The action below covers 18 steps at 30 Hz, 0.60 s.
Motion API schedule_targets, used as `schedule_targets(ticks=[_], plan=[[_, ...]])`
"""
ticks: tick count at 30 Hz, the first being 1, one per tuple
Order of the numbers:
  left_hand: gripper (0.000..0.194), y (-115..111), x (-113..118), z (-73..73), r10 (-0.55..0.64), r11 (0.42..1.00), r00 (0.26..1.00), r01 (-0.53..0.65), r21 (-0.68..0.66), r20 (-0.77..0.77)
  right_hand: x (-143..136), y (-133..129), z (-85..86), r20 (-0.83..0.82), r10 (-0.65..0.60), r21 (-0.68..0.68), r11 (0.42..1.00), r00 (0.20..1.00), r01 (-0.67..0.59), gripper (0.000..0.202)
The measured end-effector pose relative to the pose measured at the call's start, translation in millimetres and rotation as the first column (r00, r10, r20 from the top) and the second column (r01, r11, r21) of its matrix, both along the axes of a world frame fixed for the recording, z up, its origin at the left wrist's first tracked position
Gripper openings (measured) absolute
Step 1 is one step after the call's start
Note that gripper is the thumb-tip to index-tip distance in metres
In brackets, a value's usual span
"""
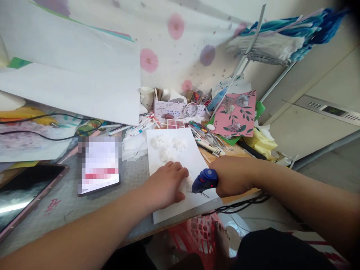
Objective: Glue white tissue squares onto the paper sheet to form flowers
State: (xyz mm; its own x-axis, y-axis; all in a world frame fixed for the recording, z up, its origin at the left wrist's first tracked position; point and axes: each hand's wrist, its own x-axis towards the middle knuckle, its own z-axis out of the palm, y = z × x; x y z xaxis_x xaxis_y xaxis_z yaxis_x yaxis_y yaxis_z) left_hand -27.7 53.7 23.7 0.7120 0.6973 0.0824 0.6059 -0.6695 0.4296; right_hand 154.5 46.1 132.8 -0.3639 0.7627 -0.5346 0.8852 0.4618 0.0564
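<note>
A white sheet of paper lies on the table edge with fluffy white flower-like clusters stuck or resting on its upper part. My left hand rests low on this sheet, fingers curled and thumb bent in. Some whitish material shows by its thumb; what the fingers hold, if anything, is hidden. Wrapped round a blue glue gun with a small red light, my right hand is at the sheet's right side. The gun's front end points down and left, close to the paper and my left fingers.
A lit phone and a dark tablet lie to the left. Behind the sheet are markers, pens and a paper cup. A pink flower card leans at right. Black cables hang along the front edge.
</note>
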Motion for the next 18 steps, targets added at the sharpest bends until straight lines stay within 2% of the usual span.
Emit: schedule_targets(ticks=[4,7,13,16,18], plan=[[0.043,-0.3,1.1,1.7,0.002,1.0,1.0,-0.002,-0.015,0.0,7.7,-3.5,0.3,-0.064,-0.019,0.042,0.999,0.998,0.022,0.003],[0.044,0.3,0.6,3.6,0.012,0.999,1.0,-0.012,-0.041,-0.001,31.1,-12.5,-4.1,-0.165,-0.033,0.062,0.997,0.986,0.044,0.007],[0.041,6.7,-8.4,11.2,0.029,0.987,0.999,-0.023,-0.161,0.031,84.2,-37.6,-39.1,-0.401,-0.031,0.071,0.995,0.916,0.065,0.01],[0.037,9.8,-10.9,12.6,0.074,0.975,0.994,-0.056,-0.214,0.076,89.7,-45.0,-54.5,-0.456,0.023,0.096,0.995,0.89,0.023,0.011],[0.034,10.9,-10.6,12.4,0.098,0.974,0.992,-0.078,-0.213,0.085,87.4,-44.9,-57.1,-0.455,0.073,0.13,0.991,0.887,-0.014,0.01]])
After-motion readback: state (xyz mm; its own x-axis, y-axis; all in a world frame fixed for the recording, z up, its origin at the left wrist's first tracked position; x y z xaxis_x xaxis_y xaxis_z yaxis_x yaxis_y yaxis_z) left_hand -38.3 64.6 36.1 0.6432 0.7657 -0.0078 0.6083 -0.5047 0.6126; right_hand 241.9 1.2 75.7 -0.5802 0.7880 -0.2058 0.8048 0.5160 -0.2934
